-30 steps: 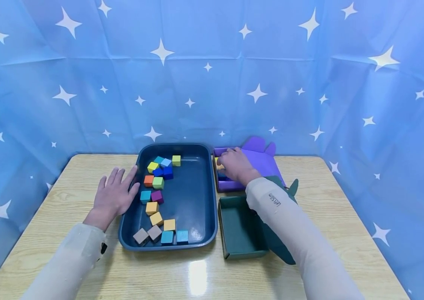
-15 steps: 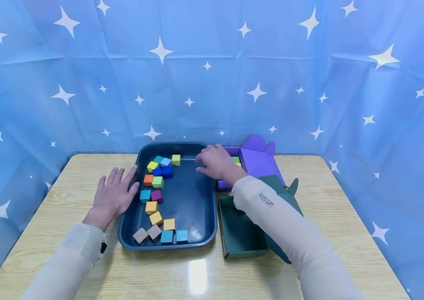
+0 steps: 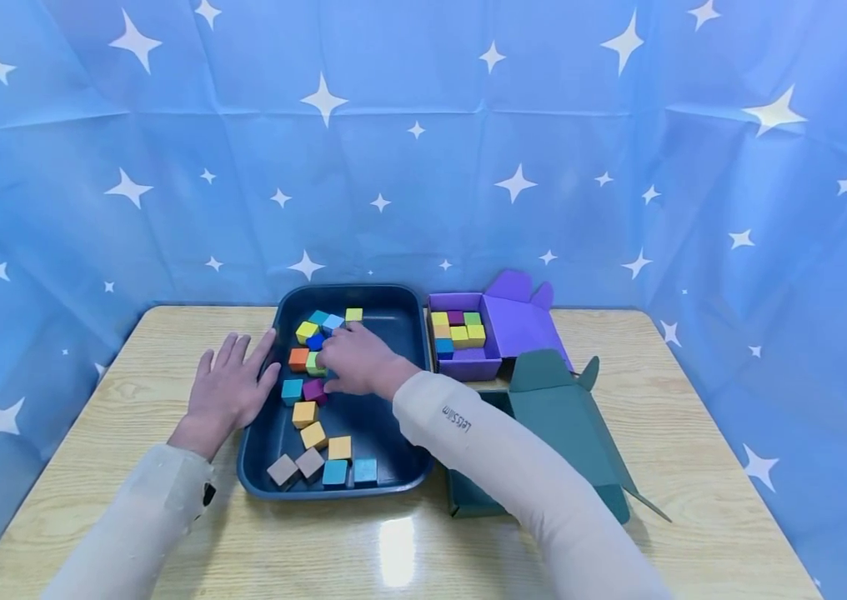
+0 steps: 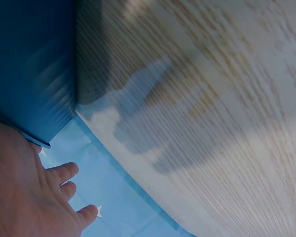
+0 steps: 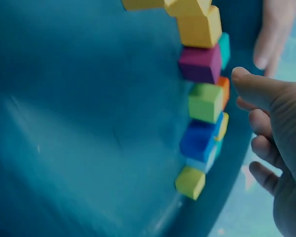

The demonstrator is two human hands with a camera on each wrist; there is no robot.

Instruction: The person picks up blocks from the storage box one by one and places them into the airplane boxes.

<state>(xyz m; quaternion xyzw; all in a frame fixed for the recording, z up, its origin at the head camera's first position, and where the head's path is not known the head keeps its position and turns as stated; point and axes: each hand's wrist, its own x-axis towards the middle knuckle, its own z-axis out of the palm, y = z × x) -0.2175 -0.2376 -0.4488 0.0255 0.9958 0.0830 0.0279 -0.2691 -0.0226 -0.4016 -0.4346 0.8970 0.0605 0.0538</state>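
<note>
Inside the dark blue tray [image 3: 393, 392], colored wooden cubes run down the left half. My right hand [image 3: 359, 360] hovers over them, fingers loosely bent toward a light green cube [image 5: 204, 102]. In the right wrist view, thumb and fingers are spread with nothing between them. Close by lie a magenta cube [image 5: 200, 64], an orange cube [image 3: 298, 360] and a dark blue cube [image 5: 197, 140], which the hand partly covers in the head view. My left hand [image 3: 224, 392] rests at the tray's left rim with its fingers extended.
Right of the tray, a purple box [image 3: 461, 372] with its lid folded back holds several cubes. In front of it stands a dark green box [image 3: 461, 492], lid [image 3: 566, 425] also open, partly hidden by my right sleeve. A starry blue curtain [image 3: 393, 167] surrounds the wooden table.
My right hand has moved left from the purple box, across the tray, to the cubes, leaving the purple box's contents in view. The left hand has stayed at the rim.
</note>
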